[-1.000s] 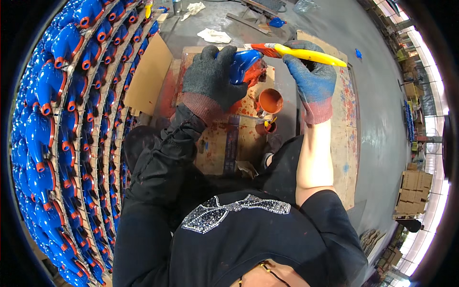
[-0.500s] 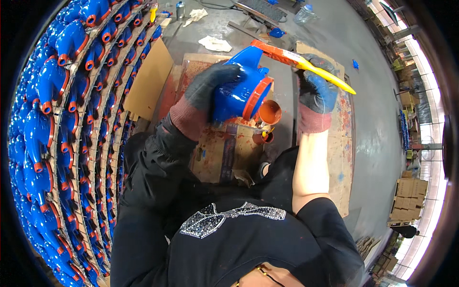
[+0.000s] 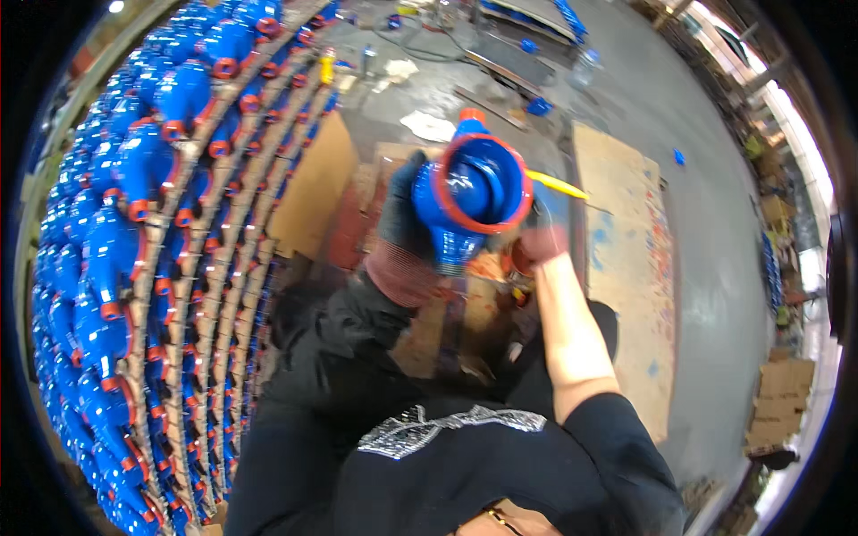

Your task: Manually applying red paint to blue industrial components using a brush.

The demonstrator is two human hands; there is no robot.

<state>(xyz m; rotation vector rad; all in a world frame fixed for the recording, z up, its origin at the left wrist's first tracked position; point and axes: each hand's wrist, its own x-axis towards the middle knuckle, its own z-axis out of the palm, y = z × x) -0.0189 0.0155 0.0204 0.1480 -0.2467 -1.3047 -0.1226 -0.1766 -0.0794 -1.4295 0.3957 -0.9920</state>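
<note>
A: What is seen as the largest thing?
B: At the left, a tall, tiered rack with thin brown board shelves [image 3: 214, 107] is crowded with glossy blue, red-rimmed fittings [image 3: 143, 165].
A: And next in size?
B: On the grey floor at the right, a long, paint-flecked brown cardboard sheet [image 3: 621, 295] is laid out.
A: Where is the fitting being worked on?
B: The glossy blue, hollow fitting with a wide red-rimmed mouth [image 3: 483, 183] is held up in front of the body, its round opening turned toward the camera.
A: How are the hands occupied?
B: By the dark-gloved left hand [image 3: 404, 219], the fitting is gripped along its side. By the blue-gloved right hand [image 3: 550, 214], blurred and partly hidden, a slim yellow-handled brush [image 3: 563, 185] is grasped; its bristle end is covered by the fitting.
</note>
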